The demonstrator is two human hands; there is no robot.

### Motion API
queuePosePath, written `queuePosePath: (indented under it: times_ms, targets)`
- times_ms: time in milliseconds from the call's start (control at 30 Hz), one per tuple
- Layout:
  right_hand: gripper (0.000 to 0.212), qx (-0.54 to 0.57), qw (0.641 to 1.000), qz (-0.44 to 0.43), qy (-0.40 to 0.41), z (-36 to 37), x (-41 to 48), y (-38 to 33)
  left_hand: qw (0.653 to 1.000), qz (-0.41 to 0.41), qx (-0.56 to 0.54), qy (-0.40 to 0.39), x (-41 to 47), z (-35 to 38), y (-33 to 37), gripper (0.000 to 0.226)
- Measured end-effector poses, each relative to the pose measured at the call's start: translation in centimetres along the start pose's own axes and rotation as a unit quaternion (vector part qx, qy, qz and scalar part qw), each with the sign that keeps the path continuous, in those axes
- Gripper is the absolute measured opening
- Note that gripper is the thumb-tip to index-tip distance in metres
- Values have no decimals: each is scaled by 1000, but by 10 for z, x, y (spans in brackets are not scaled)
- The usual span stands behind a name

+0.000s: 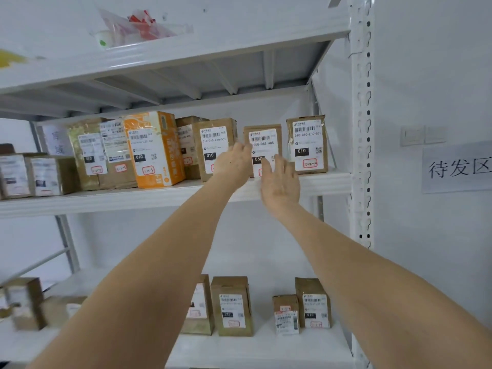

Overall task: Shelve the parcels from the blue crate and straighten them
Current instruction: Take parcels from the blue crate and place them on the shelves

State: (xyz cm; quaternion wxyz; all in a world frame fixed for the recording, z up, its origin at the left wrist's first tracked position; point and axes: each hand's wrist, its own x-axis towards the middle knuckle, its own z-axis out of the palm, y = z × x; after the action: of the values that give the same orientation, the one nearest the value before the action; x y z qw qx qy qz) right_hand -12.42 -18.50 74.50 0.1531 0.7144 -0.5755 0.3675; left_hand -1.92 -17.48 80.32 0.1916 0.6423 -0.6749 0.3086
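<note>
A small brown parcel [263, 141] with a white label reading 060 stands upright on the middle shelf [327, 181]. My left hand [233, 163] touches its left edge, fingers extended. With straight fingers, my right hand [279, 182] lies against its lower front and hides the bottom of the label. To its left stands a brown parcel [214, 145] marked 010, to its right another 010 parcel [307, 143]. The blue crate is out of view.
An orange box [154, 150] and several more brown parcels fill the left of the middle shelf. More parcels [234, 306] stand on the lower shelf. A plastic bag [138, 27] lies on the top shelf. The white upright post [362, 129] bounds the right side.
</note>
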Motion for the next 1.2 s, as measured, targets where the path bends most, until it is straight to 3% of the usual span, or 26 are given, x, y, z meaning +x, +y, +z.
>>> queuePosePath:
  times_ms: [100,300,600,800,900,1033,1200]
  targets:
    - [64,19,1000,-21,-11,16,-28,-16,1000,-19,-14,-3,-42,16,-12,50]
    - [60,71,995,-39,-58,70,-103,-25,996,-48,-38,-72,-130,85,-16,59]
    - [61,48,960,15,-275,203,-261,4,950,-38,-85,-299,-283,245,9,57]
    - [52,10,909,81,-408,286,-383,44,889,-8,-111,-445,-389,346,36,52]
    - [56,-2,879,116,-463,317,-445,64,853,-7,-122,-508,-443,389,52,61]
    - [55,-19,820,168,-546,359,-520,89,811,20,-133,-570,-512,443,81,53]
    - [52,-3,733,244,-636,418,-626,108,733,-22,-173,-657,-610,509,125,49]
